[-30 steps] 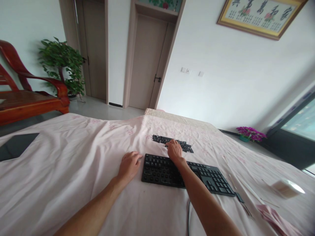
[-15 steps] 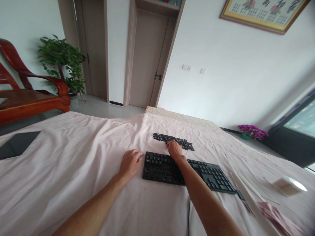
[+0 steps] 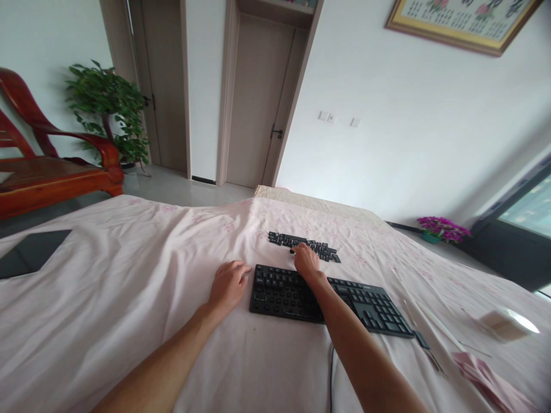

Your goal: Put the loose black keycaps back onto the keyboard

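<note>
A black keyboard point(image 3: 282, 292) lies on the pink-white cloth, its left part stripped of many keycaps, while the right part still has its keys. Beyond it, loose black keycaps point(image 3: 322, 249) lie in several rows. My right hand point(image 3: 307, 261) reaches over the keyboard to these rows, fingertips closed together on a small dark keycap point(image 3: 292, 250) at their left side. Part of the keyboard is hidden under my right forearm. Beside the keyboard's left edge, my left hand point(image 3: 230, 282) rests on the cloth with fingers loosely stretched and nothing in them.
A dark flat tablet-like panel point(image 3: 32, 252) lies at far left. By the keyboard's right end are thin tools point(image 3: 434, 361), a pink cloth point(image 3: 486, 373) and a clear-looking container point(image 3: 508, 324). A cable point(image 3: 331, 378) runs toward me from the keyboard.
My right hand has shifted very slightly to the right, and a dark keycap now shows at its fingertips. My left hand stays in place.
</note>
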`<state>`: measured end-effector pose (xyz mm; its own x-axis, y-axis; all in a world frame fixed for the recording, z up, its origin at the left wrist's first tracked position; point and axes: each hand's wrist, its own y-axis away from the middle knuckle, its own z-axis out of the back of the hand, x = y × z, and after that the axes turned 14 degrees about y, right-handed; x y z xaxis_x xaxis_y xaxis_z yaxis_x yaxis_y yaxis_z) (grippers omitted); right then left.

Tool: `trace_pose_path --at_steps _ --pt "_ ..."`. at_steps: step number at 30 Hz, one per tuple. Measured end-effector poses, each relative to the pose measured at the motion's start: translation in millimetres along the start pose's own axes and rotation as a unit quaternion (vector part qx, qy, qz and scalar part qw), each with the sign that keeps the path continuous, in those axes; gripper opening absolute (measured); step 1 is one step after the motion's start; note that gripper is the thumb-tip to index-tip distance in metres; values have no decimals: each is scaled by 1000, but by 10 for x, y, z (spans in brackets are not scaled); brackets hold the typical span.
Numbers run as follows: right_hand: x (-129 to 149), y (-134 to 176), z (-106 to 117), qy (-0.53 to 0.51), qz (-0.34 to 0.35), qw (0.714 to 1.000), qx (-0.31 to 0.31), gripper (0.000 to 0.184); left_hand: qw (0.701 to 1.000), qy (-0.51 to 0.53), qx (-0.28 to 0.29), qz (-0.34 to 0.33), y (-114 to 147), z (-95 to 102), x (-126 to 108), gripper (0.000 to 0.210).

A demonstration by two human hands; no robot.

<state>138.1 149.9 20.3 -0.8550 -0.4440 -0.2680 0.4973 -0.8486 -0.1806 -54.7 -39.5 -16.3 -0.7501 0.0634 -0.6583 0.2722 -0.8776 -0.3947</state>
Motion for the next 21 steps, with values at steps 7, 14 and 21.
trace_pose_path --at_steps 7,14,21 --pt "-10 -13 -4 -12 -3 1000 8 22 1000 1 -1 -2 4 18 -17 30" --pt "-2 -12 7 -38 11 999 10 24 1000 -5 1 2 1 14 -9 30" --pt "13 19 50 -60 23 998 14 32 1000 -2 0 -1 5 14 -21 30"
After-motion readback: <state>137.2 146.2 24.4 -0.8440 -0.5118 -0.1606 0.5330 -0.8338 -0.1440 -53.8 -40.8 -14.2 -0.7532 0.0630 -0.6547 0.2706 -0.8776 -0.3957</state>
